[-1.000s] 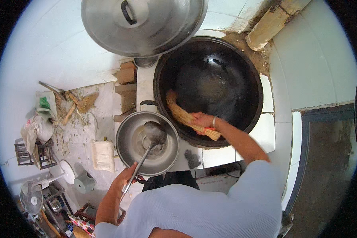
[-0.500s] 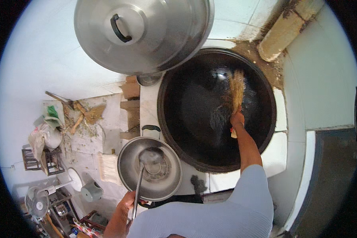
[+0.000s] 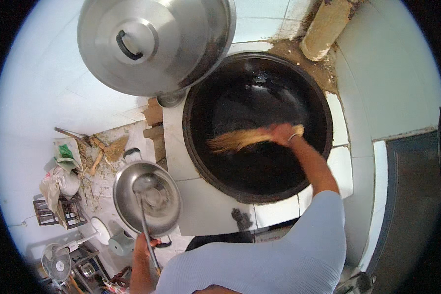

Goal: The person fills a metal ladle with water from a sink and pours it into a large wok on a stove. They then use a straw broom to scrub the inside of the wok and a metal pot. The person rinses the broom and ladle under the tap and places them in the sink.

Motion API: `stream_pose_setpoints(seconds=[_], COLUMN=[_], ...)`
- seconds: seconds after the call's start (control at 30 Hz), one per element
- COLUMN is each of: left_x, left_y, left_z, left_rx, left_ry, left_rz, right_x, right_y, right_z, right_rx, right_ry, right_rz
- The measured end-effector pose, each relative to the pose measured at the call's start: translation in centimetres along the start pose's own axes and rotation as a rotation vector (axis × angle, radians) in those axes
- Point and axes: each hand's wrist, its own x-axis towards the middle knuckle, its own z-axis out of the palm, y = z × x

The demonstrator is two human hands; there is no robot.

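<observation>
Straw-coloured splayed brush (image 3: pixel 235 140), glossy black wok (image 3: pixel 250 171), silvery two-handled pan (image 3: pixel 169 197)

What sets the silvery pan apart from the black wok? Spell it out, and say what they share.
Size: the black wok is much larger than the silvery pan.
Place: the wok sits in the tiled stove; the pan is held in the left hand beside it.
Inside: the wok has a straw brush, gripped by the right hand; the pan has a ladle.
Both are round and open-topped.
</observation>
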Motion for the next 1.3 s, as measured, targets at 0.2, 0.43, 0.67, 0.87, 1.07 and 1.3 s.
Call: stream_pose_setpoints(seconds=[0.2, 0.43, 0.67, 0.87, 1.07, 1.3], left_x=[2.6, 7.3, 10.1, 13.5, 14.2, 21.1], left_y=[3.2, 6.9, 8.2, 8.8, 10.1, 7.7], left_z=[-3.0, -4.1, -3.1, -4.2, -3.8, -4.7], left_rx=[0.113, -0.567, -0.576, -0.481, -0.227, -0.185], left_ry=[0.061, -0.061, -0.122, -0.141, -0.064, -0.134], left_rz=[0.112, -0.006, 0.031, -0.022, 0.100, 0.062], right_x=[-12.9, -16.0, -7.9, -7.0, -0.3, 4.0], right_y=[9.6, -9.7, -15.6, 1.0, -0.8, -15.4], right_z=[-3.6, 1.4, -2.1, 1.2, 13.0, 13.1], right_rx=[0.136, 0.267, 1.294, 0.240, 0.319, 0.615], right_ry=[0.164, -0.526, -0.257, 0.236, -0.065, 0.195], right_rz=[0.871, 0.165, 0.250, 0.931, 0.952, 0.187])
